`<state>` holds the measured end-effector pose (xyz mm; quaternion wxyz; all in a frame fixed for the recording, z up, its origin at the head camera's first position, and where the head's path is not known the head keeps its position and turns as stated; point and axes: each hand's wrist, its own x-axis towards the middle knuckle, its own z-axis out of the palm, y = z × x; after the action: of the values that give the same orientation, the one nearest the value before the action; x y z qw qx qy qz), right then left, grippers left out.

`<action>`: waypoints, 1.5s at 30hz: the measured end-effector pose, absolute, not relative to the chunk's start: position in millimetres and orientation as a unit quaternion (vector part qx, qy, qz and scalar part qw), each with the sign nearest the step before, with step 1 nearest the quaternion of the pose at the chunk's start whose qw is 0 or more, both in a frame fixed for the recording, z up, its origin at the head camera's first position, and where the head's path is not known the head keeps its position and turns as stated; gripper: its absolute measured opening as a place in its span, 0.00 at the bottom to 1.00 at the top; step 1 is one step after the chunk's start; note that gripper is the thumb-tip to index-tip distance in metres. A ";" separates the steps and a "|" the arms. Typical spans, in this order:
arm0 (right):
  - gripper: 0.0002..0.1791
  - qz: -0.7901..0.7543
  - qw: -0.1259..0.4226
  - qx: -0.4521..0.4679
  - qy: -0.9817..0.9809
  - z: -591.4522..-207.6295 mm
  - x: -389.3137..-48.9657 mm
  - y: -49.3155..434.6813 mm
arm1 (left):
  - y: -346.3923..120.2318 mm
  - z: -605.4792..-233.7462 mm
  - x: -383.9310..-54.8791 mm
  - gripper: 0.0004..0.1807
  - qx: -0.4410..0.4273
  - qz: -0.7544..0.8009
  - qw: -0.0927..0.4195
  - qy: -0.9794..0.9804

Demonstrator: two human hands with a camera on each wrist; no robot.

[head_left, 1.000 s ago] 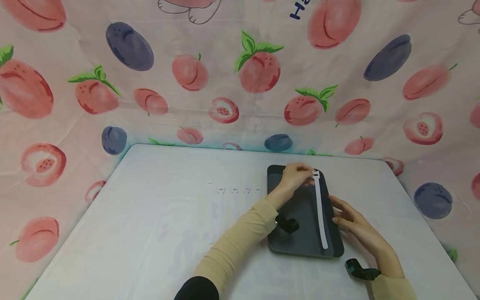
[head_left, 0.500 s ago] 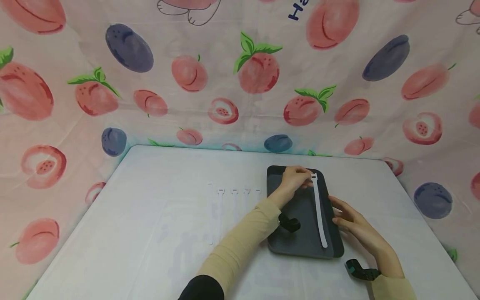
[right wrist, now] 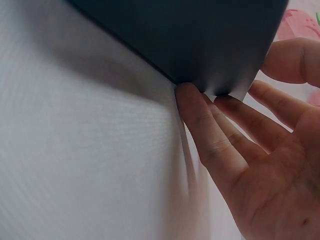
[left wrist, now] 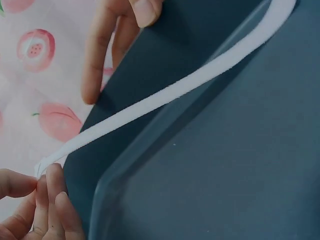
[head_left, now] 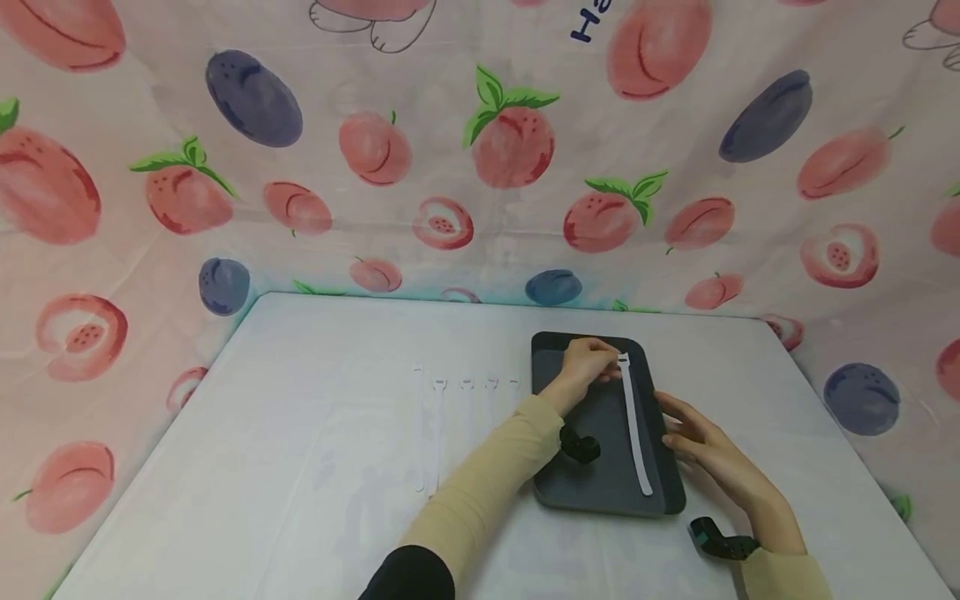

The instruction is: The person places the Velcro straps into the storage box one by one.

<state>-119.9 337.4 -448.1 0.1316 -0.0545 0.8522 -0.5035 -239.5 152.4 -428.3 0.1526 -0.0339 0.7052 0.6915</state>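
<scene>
My left hand [head_left: 587,367] pinches the slotted head end of a long white hook-and-loop cable tie [head_left: 636,433] between thumb and fingertips. From there the tie [left wrist: 165,97] slants across the dark grey tray [left wrist: 215,170], its other end lying near the tray's front right. In the left wrist view the band arches over the rim. My right hand [head_left: 716,462] stays at the tray's right side, its relaxed fingers touching the outer wall. The right wrist view shows those fingertips [right wrist: 189,97] against the wall and lower edge.
Several pale straps [head_left: 439,417] lie in a row on the white table [head_left: 315,467], left of the tray and partly behind the left sleeve [head_left: 480,483]. A fruit-print curtain [head_left: 450,150] rises behind the table's far edge.
My left hand has moved slightly nearer and to the left, taking the tie's head with it. The tie now slants more. My right hand stays against the tray.
</scene>
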 end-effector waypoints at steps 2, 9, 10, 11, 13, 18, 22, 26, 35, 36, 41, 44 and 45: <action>0.37 -0.503 0.134 -0.051 0.852 -448.0 -119.6 337.2 | 153.3 -430.7 -240.1 0.05 -0.037 0.688 0.155 0.708; 0.36 -0.508 0.135 -0.057 0.849 -448.8 -119.5 336.9 | 158.0 -438.3 -241.9 0.05 -0.047 0.681 0.157 0.713; 0.36 -0.509 0.135 -0.058 0.848 -448.8 -119.4 337.0 | 158.5 -439.2 -241.8 0.05 -0.048 0.680 0.159 0.714; 0.36 -0.509 0.134 -0.059 0.848 -448.6 -119.4 337.2 | 158.9 -440.1 -241.7 0.05 -0.047 0.679 0.162 0.715; 0.36 -0.510 0.134 -0.059 0.847 -448.0 -119.4 337.5 | 159.6 -441.8 -241.9 0.05 -0.044 0.677 0.167 0.715; 0.37 -0.506 0.134 -0.052 0.850 -446.4 -119.0 336.7 | 160.9 -445.1 -243.0 0.05 -0.026 0.679 0.173 0.713; 0.37 -0.505 0.137 -0.046 0.851 -446.0 -118.5 336.0 | 162.3 -446.8 -243.4 0.05 -0.018 0.677 0.173 0.715; 0.37 -0.507 0.137 -0.047 0.850 -446.4 -118.7 336.2 | 163.4 -448.3 -243.3 0.05 -0.022 0.676 0.170 0.717; 0.37 -0.512 0.142 -0.051 0.846 -446.6 -119.1 337.5 | 164.2 -450.1 -243.0 0.05 -0.026 0.665 0.170 0.727; 0.37 -0.512 0.142 -0.051 0.846 -446.6 -119.2 337.6 | 164.3 -450.2 -243.0 0.04 -0.025 0.664 0.170 0.728; 0.37 -0.519 0.144 -0.051 0.841 -447.0 -119.9 337.7 | 164.1 -450.1 -242.6 0.04 -0.027 0.660 0.169 0.732; 0.37 -0.522 0.143 -0.050 0.839 -447.0 -120.0 337.4 | 163.7 -449.1 -241.5 0.04 -0.029 0.656 0.166 0.735; 0.37 -0.523 0.143 -0.051 0.839 -446.9 -120.0 337.3 | 163.7 -448.8 -241.3 0.04 -0.030 0.655 0.165 0.737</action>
<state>-120.0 337.3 -446.9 0.1430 -0.0505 0.8390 -0.5225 -241.3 163.7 -448.8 0.1647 -0.0295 0.7370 0.6548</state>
